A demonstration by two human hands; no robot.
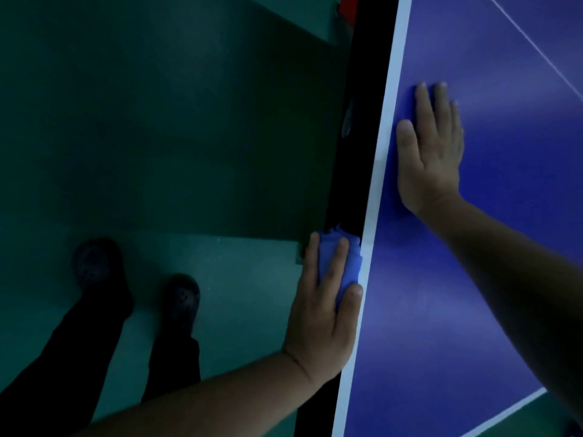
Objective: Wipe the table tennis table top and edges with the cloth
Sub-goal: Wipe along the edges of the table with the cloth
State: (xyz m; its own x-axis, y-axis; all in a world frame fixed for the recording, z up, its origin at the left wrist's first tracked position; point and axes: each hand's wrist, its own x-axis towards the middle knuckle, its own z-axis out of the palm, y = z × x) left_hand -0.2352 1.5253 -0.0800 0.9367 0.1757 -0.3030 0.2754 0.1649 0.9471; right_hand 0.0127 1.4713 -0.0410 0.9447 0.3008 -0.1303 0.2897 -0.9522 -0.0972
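Table tennis table (457,294), deep blue with a white border line along its side, is seen from above over a green floor (157,121). A crumpled blue cloth (342,263) is pressed against the table's dark side edge by the left hand (325,310), fingers curled over it. The right hand (429,152) is laid flat, fingers straight, on the top.

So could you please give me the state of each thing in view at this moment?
Left hand: pressing the cloth against the table's side edge.
Cloth: bunched, held under the fingers at the edge.
Right hand: flat, fingers straight, resting on the top.
Table: blue top bare apart from the right hand.
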